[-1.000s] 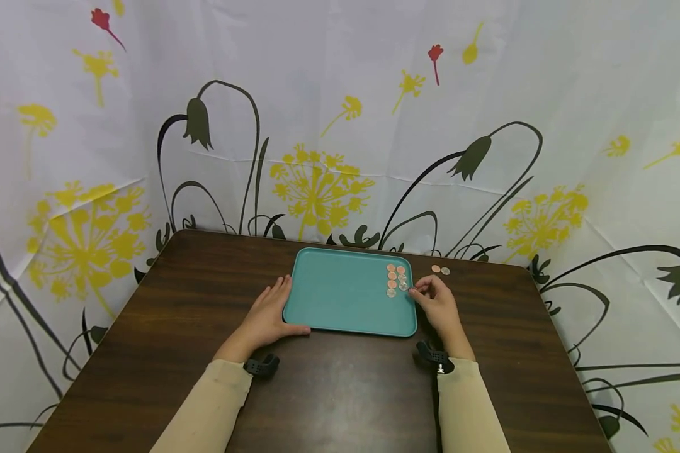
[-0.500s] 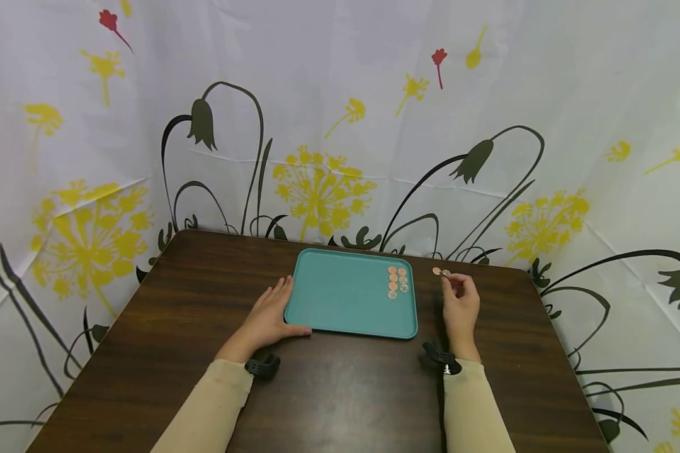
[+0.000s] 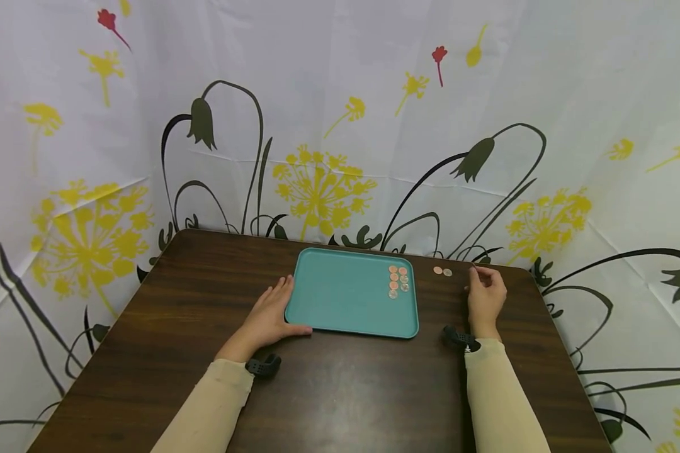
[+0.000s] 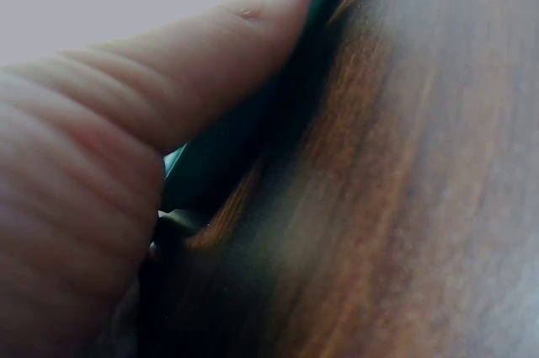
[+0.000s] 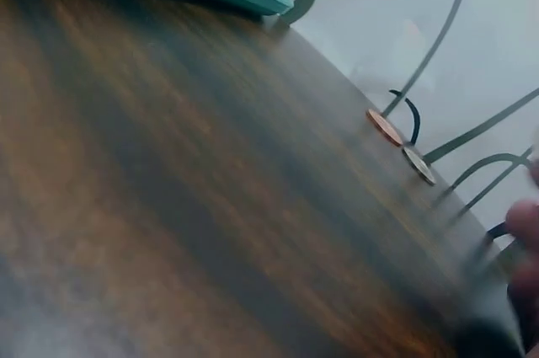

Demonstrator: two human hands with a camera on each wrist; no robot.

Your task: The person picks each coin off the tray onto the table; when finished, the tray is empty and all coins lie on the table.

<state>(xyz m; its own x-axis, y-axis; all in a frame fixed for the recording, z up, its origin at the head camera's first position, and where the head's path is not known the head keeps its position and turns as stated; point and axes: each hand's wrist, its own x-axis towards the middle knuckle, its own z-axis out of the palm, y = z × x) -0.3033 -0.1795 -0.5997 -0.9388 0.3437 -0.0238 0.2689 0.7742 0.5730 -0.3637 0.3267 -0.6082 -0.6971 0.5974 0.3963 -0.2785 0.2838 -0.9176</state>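
Left hand (image 3: 264, 319) spread against the tray (image 3: 340, 289), my right hand (image 3: 485, 300) seemingly pinched a coin (image 3: 474, 264) to the tray's right, probably mid-transfer; lowering it seemed called for.

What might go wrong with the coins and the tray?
The right hand seems to pinch a coin, which might slip and drop. The two coins on the table lie near its far edge, so a bump could knock them off. The left hand touches the tray; a push could jostle the coins inside.
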